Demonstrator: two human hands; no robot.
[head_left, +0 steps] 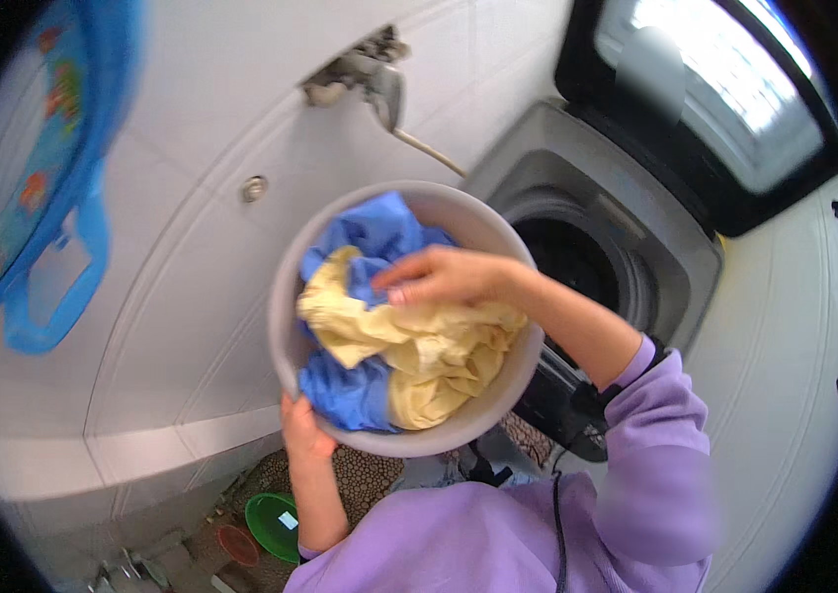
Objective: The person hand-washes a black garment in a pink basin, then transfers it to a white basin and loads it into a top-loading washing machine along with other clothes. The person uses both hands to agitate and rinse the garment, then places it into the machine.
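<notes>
A grey round basin (291,306) is held up in front of me. My left hand (302,427) grips its lower rim from underneath. Inside lie a crumpled pale yellow cloth (419,356) and a blue cloth (370,229). My right hand (439,277) reaches in from the right, fingers closed on the yellow cloth near the basin's middle. Both arms wear purple sleeves. Behind the basin to the right stands a top-loading washing machine (597,178) with its lid raised and its dark drum (577,262) showing.
White tiled wall fills the left, with a tap (379,84) and hose above the basin. A blue bag (53,178) hangs at the upper left. On the floor below sit a green bowl (276,524) and a small red one (238,544).
</notes>
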